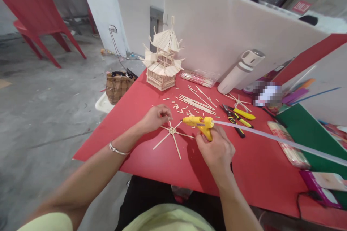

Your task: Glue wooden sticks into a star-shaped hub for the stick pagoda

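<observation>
A six-armed star of thin wooden sticks (172, 130) lies flat on the red table, with a small ring at its centre. My left hand (157, 117) is closed in a pinch at the star's far arm; whether the fingertips hold that arm or a small stick piece, I cannot tell. In my right hand (217, 148) is a yellow hot glue gun (200, 122), gripped by its handle. Its nozzle points left, just above the star and close to my left fingertips. A long clear glue stick (271, 137) trails from its back toward the right.
Behind the star lie loose sticks (196, 104) and cut bits. A stick pagoda (162, 61) stands at the far left corner. Pliers (233, 119), a yellow-handled cutter (244, 113), a leaning flask (240, 72) and a packet of sticks (288, 144) are to the right.
</observation>
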